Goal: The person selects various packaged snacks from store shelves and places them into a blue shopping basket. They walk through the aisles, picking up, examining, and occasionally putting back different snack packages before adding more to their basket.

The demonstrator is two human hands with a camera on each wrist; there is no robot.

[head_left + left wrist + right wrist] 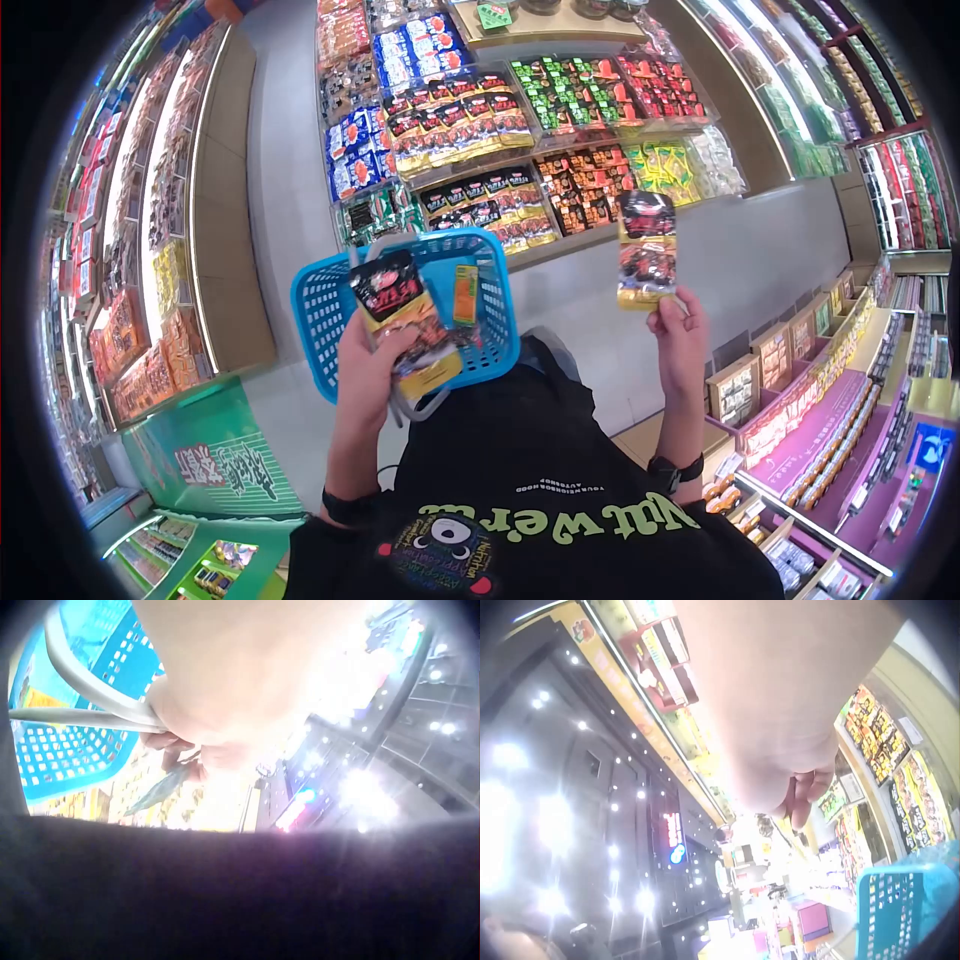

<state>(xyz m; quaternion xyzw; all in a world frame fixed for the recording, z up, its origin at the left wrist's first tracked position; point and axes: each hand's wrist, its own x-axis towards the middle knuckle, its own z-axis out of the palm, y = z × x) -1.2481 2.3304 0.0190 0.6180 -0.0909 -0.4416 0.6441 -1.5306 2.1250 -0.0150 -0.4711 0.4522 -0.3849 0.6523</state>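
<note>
With our left hand [366, 370] we gripped a tilted black-and-gold packet [392, 290] over the blue basket [465, 238], fingers bent around its side. The basket's grey handle [81, 679] met that same hand, presumably so one arm could carry both and leave the other for a second packet [647, 240]. Our right hand [682, 335] pinched that one by its gold lower corner, fingers closed on it; gripping so low likely left its printed front uncovered and facing us. We held it upright, well apart from the basket, in which an orange-and-yellow item [465, 297] lay. Similar-looking packets [460, 120] lay grouped together ahead, seemingly sorted by kind for easy choosing.
</note>
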